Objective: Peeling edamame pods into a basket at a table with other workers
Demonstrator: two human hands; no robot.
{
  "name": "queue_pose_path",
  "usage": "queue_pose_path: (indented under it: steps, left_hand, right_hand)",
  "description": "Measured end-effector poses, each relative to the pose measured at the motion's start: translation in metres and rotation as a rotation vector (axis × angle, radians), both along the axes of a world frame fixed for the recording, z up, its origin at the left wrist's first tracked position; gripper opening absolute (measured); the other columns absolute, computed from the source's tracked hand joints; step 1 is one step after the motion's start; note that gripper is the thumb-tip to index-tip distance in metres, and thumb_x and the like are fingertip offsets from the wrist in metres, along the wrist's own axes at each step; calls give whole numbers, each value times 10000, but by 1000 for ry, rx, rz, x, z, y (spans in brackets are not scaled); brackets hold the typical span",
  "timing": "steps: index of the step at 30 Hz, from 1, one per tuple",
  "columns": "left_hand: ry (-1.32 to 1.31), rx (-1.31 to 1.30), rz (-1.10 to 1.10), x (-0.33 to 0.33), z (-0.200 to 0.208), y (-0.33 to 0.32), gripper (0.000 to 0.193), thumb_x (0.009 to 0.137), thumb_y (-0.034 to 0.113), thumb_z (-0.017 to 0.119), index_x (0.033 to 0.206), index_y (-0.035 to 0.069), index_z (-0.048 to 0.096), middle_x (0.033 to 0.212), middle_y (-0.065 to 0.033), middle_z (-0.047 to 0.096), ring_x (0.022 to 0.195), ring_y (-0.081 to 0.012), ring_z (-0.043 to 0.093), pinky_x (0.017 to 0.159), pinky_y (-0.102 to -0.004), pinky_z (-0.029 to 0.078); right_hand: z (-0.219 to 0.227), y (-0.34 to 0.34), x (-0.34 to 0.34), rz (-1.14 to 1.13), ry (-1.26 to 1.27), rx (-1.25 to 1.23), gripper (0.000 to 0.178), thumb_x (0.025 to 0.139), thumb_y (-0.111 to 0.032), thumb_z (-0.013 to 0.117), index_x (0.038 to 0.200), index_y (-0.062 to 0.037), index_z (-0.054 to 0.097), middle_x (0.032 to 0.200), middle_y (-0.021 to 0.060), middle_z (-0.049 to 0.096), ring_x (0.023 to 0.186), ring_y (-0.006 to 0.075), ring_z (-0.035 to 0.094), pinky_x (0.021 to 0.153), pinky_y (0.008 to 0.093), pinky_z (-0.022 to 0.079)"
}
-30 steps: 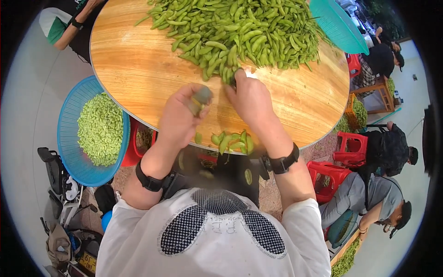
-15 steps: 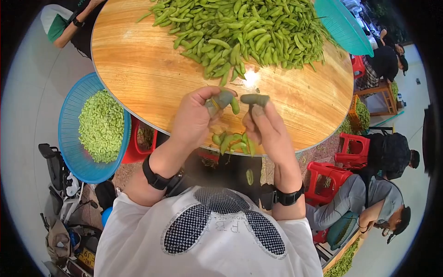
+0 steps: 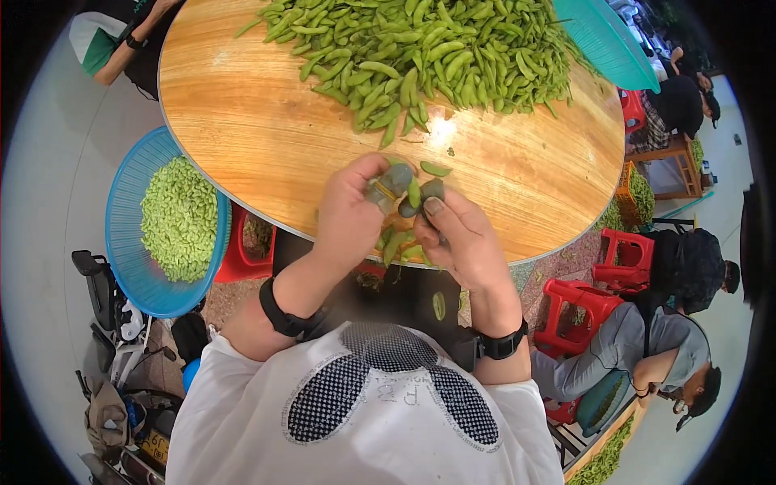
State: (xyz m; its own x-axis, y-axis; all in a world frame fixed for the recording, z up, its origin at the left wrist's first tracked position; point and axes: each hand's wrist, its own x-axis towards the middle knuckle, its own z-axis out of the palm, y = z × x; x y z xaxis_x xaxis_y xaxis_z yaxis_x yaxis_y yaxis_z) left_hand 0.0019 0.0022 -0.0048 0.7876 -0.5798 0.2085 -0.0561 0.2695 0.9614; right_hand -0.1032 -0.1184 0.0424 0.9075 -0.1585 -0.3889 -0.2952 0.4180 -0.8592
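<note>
A green soybean pod [image 3: 414,192] is pinched between the fingers of my left hand [image 3: 349,212], which is closed. My right hand [image 3: 462,234] is closed too, its covered thumb and forefinger pressed against the pod's right side. Grey-green finger covers sit on the fingertips of both hands, and a yellow band wraps one on the left. Beyond the fingers a single flat pod [image 3: 435,169] lies on the wooden table [image 3: 242,121]. More pods [image 3: 396,245] lie below my hands near the table's edge, partly hidden by my fingers.
A large heap of soybean pods [image 3: 453,56] covers the far side, beside a teal basket [image 3: 608,40]. At left stands a blue basket [image 3: 121,242] of shelled beans. Red stools [image 3: 563,311] and seated people [image 3: 663,343] are at right; a scooter [image 3: 113,323] is lower left.
My right hand has moved left and now meets the pod in my left hand. A flat pod now lies on the table beyond my fingers.
</note>
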Motion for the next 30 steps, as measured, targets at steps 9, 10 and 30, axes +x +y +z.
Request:
queue_pose_path:
  steps: [9,10,30]
  left_hand:
    - [105,57,-277,-2,10,-2,175,812,15,616,981,23,572,865,18,563,695,-10,484,564,-145,368]
    - [181,63,-228,-5,13,-3,195,813,-4,601,1004,21,576,864,21,561,692,-9,479,564,-146,366]
    - [-717,127,-242,22,17,13,294,775,83,646,1069,81,651,805,-81,642,707,-228,617,652,-284,481]
  right_hand:
    - [-19,14,2,-120,-50,-337,156,955,-135,438,858,-50,525,613,-44,402,501,29,329,436,185,260]
    - [-23,14,2,-157,-139,-648,155,950,-127,448,850,-46,535,601,-52,399,507,27,334,450,188,271]
    - [-21,4,7,-268,-112,386,90,903,-86,521,822,-53,544,559,-59,396,417,24,292,364,198,209]
